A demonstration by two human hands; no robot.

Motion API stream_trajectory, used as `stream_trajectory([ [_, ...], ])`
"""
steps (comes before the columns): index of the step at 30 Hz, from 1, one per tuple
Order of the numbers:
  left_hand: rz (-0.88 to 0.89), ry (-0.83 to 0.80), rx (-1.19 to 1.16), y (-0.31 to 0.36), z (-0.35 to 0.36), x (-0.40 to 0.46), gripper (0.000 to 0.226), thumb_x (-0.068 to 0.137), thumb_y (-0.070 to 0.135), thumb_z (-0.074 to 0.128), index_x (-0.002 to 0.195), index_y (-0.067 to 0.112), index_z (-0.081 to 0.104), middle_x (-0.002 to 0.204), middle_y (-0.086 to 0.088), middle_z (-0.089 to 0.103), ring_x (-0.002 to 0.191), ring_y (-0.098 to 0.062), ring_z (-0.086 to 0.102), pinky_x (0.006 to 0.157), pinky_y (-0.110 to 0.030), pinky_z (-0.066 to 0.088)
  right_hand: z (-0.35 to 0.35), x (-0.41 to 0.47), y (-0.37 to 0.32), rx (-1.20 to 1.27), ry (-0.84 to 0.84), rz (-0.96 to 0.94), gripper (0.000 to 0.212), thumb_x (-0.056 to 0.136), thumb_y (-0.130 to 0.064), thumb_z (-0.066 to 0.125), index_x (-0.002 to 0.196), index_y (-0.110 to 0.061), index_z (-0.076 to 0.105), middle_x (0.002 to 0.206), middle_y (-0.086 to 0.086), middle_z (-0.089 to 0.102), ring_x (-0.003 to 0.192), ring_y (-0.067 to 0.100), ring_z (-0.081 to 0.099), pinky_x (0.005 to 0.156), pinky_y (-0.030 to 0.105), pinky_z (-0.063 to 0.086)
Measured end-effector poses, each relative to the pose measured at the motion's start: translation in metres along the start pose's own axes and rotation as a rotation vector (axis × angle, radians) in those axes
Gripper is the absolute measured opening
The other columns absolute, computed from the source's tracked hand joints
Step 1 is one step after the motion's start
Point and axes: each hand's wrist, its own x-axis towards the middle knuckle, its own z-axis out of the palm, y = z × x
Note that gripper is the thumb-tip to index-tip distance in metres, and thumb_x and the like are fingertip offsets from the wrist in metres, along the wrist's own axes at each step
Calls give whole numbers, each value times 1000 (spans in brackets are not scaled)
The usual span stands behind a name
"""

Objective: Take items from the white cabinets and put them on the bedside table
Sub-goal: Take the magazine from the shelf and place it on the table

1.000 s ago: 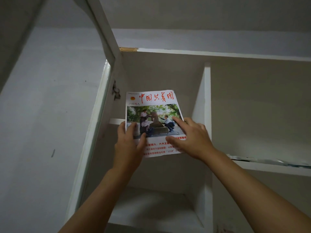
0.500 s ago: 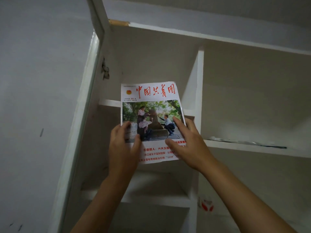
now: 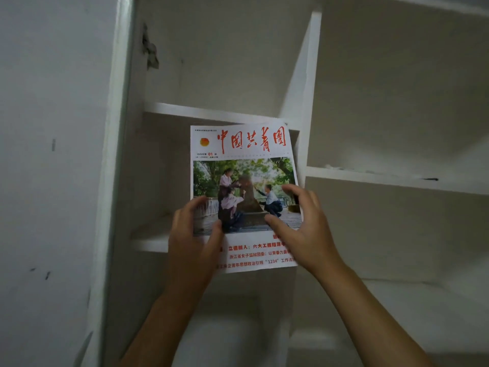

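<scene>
Two hands (image 3: 194,242) around magazine (image 3: 243,165)

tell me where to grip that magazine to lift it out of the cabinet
Pinch the magazine along its lower side edges, coming from below, as the left hand and right hand do. It is thin and floppy and stands upright, so two-sided support probably stops it sagging.

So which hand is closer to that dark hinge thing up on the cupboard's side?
Left. The left hand grips the magazine at its lower left edge, below the hinge. The right hand holds the magazine's right edge, farther over by the upright divider.
</scene>
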Motion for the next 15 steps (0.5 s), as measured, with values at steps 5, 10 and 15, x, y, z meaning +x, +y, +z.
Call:
stream_trajectory([
  [5, -52, -57, 117, 9, -8, -49, 41, 90, 22, 66, 131, 18, 60, 123, 3, 60, 112, 11, 51, 88, -1, 36, -3, -50, 21, 31, -35, 43, 61, 91, -42, 77, 143, -37, 47, 129, -13, 45, 115, -3, 55, 76, 11, 55],
  [10, -223, -127, 210, 16, -18, -122, 38, 98, 27, 64, 133, 38, 55, 124, 26, 51, 111, -2, 58, 87, -36, 59, -7, -114, 42, 76, -116, 61, 58, 93, -30, 78, 145, -24, 53, 126, -8, 48, 115, -19, 45, 85, -2, 40],
  [15, -284, -109, 353, 33, -27, -197, 42, 96, 19, 67, 134, 32, 58, 126, 24, 56, 114, -6, 61, 87, -47, 60, -14, -182, 65, 232, -224, 157, 55, 94, -23, 77, 144, -24, 55, 127, -6, 50, 116, -14, 49, 85, 0, 43],
])
